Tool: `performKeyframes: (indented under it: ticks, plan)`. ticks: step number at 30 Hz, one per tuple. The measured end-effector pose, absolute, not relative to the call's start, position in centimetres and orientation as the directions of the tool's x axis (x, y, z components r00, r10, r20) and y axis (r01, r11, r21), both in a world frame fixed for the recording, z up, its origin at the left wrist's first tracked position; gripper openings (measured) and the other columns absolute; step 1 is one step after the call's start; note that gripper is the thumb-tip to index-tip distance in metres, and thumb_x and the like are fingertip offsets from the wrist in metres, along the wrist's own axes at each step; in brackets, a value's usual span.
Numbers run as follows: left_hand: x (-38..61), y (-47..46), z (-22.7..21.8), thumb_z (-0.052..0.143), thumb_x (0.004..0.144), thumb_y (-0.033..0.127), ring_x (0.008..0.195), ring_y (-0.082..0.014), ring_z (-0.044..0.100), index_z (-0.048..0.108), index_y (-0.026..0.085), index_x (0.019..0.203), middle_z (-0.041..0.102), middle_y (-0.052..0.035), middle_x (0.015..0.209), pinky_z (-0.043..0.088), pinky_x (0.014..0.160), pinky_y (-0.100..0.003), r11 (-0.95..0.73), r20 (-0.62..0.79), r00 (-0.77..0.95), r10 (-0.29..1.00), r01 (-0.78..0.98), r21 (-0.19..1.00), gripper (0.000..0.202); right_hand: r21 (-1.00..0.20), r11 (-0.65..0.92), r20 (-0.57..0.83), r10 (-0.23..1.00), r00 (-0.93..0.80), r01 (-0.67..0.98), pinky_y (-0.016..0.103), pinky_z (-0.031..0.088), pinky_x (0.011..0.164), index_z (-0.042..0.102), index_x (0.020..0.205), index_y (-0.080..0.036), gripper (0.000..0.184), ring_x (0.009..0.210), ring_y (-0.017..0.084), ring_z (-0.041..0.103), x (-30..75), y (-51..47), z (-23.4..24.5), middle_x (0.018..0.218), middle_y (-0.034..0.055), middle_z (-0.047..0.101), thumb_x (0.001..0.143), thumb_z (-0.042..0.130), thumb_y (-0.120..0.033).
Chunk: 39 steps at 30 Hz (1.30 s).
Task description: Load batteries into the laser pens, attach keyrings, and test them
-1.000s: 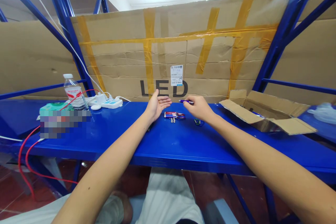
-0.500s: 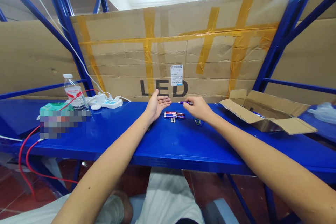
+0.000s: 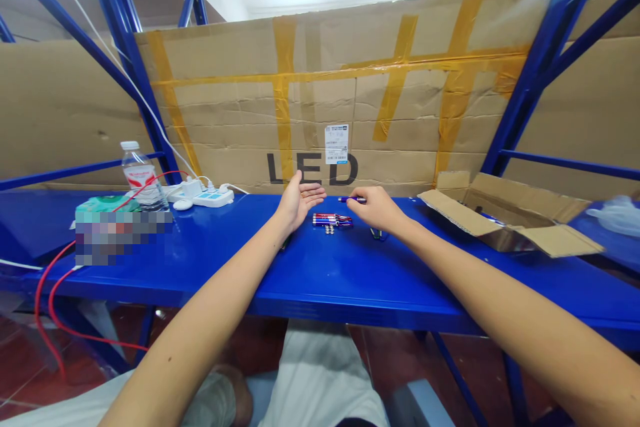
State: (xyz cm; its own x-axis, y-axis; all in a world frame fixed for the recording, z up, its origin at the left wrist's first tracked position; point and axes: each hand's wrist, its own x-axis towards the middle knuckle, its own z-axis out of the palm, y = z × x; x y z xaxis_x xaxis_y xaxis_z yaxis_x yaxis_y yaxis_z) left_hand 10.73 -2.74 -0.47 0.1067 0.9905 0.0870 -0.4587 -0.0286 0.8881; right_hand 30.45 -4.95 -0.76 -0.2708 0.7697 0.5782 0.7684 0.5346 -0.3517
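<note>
My left hand is open, palm turned to the right and fingers stretched out, with nothing resting on it that I can see. Pinched in my right hand is a slim purple metal tube, its end pointing left towards the open palm; the hand covers the rest of it. Between both hands, several slim red and blue metal tubes lie side by side on the blue table. Just in front of them sit several small silvery button cells. Dark clip-like pieces lie below my right hand, partly covered.
An open cardboard box with items inside stands at the right. On the left are a water bottle, a green pack, a white power strip and red cables. A tall cardboard sheet closes off the back.
My right hand has dipped slightly with the purple tube, whose end sits a little lower and further left. My left hand stays almost still.
</note>
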Motion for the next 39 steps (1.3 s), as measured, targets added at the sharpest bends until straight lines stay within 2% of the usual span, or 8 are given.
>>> performKeyframes:
  ticks: [8,14,19,22,25,29,33,39]
  plan:
    - [10.6,-2.2,-1.0,0.036,0.093,0.057,0.081,-0.0218,0.068,0.066,0.010,0.088,0.070,-0.0157,0.086,0.052,0.081,-0.034,-0.154,0.182,0.062,0.981,-0.314,0.937,0.056,-0.365,0.561,0.592,0.756,-0.280,0.743,0.026,0.038,0.066,0.071,0.086,-0.017,0.030,0.074,0.018,0.061,31.0,-3.9,-1.5,0.084,0.0066,0.073,0.091,0.047,-0.034]
    - [10.2,-1.6,-2.1,0.064,0.078,0.026,0.081,-0.0195,0.064,0.070,0.017,0.081,0.071,-0.0061,0.084,0.048,0.084,-0.033,-0.502,0.490,0.109,0.865,0.234,0.833,0.011,-0.359,0.652,0.506,0.737,-0.448,0.668,0.027,0.041,0.077,0.071,0.095,-0.018,0.027,0.088,0.019,0.061,30.4,-0.7,-2.2,0.096,0.0073,0.072,0.093,0.048,-0.032]
    - [9.9,-2.1,-2.5,0.063,0.074,0.016,0.080,-0.0189,0.062,0.070,0.019,0.079,0.070,-0.0049,0.085,0.047,0.082,-0.033,-0.613,0.565,0.244,0.788,0.402,0.681,0.009,-0.637,0.586,0.283,0.782,-0.555,0.501,0.024,0.034,0.054,0.069,0.090,-0.013,0.041,0.052,0.011,0.042,29.1,0.9,-1.6,0.057,-0.0023,0.052,0.093,0.044,-0.046]
    - [10.0,-2.7,-2.2,0.065,0.075,0.018,0.078,-0.0177,0.061,0.067,0.021,0.081,0.068,-0.0029,0.082,0.046,0.080,-0.032,-0.666,0.618,0.269,0.738,0.433,0.607,0.007,-0.821,0.441,0.159,0.786,-0.597,0.363,0.023,0.027,0.046,0.066,0.093,-0.015,0.046,0.044,0.008,0.029,29.4,0.5,-1.4,0.051,-0.0072,0.038,0.090,0.045,-0.056]
    - [10.1,-3.2,-1.9,0.063,0.079,0.020,0.080,-0.0177,0.061,0.066,0.022,0.091,0.069,-0.0022,0.087,0.046,0.079,-0.030,-0.715,0.639,0.331,0.695,0.416,0.562,0.013,-0.875,0.374,0.099,0.760,-0.642,0.308,0.023,0.026,0.045,0.062,0.075,-0.015,0.049,0.043,0.007,0.029,30.0,-0.3,-1.1,0.049,-0.0069,0.037,0.088,0.047,-0.060]
    - [10.0,-3.3,-1.8,0.059,0.084,0.022,0.086,-0.0203,0.061,0.069,0.022,0.089,0.070,-0.0044,0.092,0.044,0.083,-0.032,-0.736,0.641,0.380,0.667,0.474,0.484,0.011,-0.836,0.424,0.118,0.758,-0.641,0.348,0.023,0.034,0.047,0.062,0.081,-0.015,0.039,0.048,0.008,0.042,30.4,-0.9,-0.7,0.057,-0.0022,0.053,0.088,0.052,-0.052]
    - [9.8,-2.8,-2.0,0.060,0.083,0.026,0.086,-0.0228,0.060,0.070,0.023,0.087,0.070,-0.0053,0.089,0.043,0.086,-0.034,-0.685,0.633,0.310,0.710,0.514,0.516,0.011,-0.709,0.537,0.267,0.804,-0.531,0.457,0.023,0.043,0.057,0.059,0.106,-0.014,0.031,0.062,0.011,0.054,31.0,-0.6,-1.1,0.075,0.0004,0.063,0.077,0.067,-0.020]
    - [9.6,-1.5,-2.4,0.063,0.080,0.027,0.082,-0.0233,0.059,0.069,0.023,0.081,0.068,-0.0051,0.083,0.042,0.087,-0.036,-0.622,0.594,0.251,0.764,0.531,0.576,0.008,-0.443,0.633,0.458,0.769,-0.447,0.635,0.024,0.043,0.066,0.063,0.090,-0.015,0.009,0.073,0.013,0.059,31.6,-0.1,-1.9,0.084,0.0044,0.067,0.085,0.056,-0.017]
